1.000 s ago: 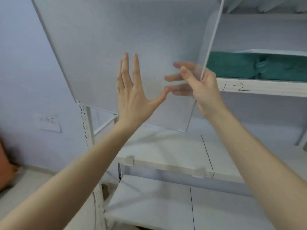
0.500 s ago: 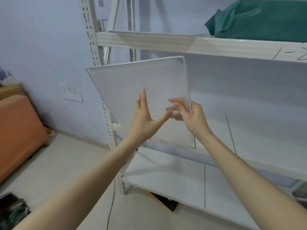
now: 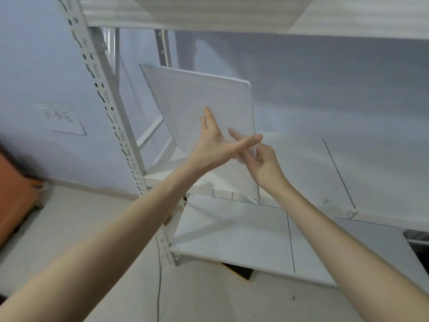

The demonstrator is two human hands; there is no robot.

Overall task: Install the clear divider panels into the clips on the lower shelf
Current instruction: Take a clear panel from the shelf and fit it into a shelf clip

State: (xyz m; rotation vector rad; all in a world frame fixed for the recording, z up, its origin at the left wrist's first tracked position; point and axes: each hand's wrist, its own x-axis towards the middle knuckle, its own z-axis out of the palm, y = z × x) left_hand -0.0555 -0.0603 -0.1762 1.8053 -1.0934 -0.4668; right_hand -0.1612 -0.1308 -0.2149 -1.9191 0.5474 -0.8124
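The step in hand looks like carrying a clear divider panel (image 3: pixel 202 101) into the bay of the white rack and lining it up for seating. The panel is held in the air, tilted, its top corner leaning toward the perforated front upright (image 3: pixel 109 117) of the rack, its lower edge hanging just above the front lip of the lower shelf (image 3: pixel 301 173). The left hand (image 3: pixel 213 142) lies flat against the near face of the panel, fingers (image 3: pixel 205 117) stretched wide and thumb out to the right, steadying rather than gripping. The right hand (image 3: pixel 262 159) pinches the panel's right edge low down, thumb on the near side and fingers curled behind it, seen faintly through the plastic.

A small pale piece on the shelf's front lip, just right of the upright, may be one of the clips (image 3: pixel 206 185); it is too blurred to be sure. The next move would call for turning the panel upright, squaring its lower edge to the shelf and easing it down into the clip slots without flexing the thin sheet.

Below that shelf sits a bottom shelf (image 3: pixel 243 233), bare and white. Left of the upright is a pale wall with a paper label (image 3: pixel 62 119), a grey floor (image 3: pixel 69 224), and something orange (image 3: pixel 14 191) at the frame's edge.
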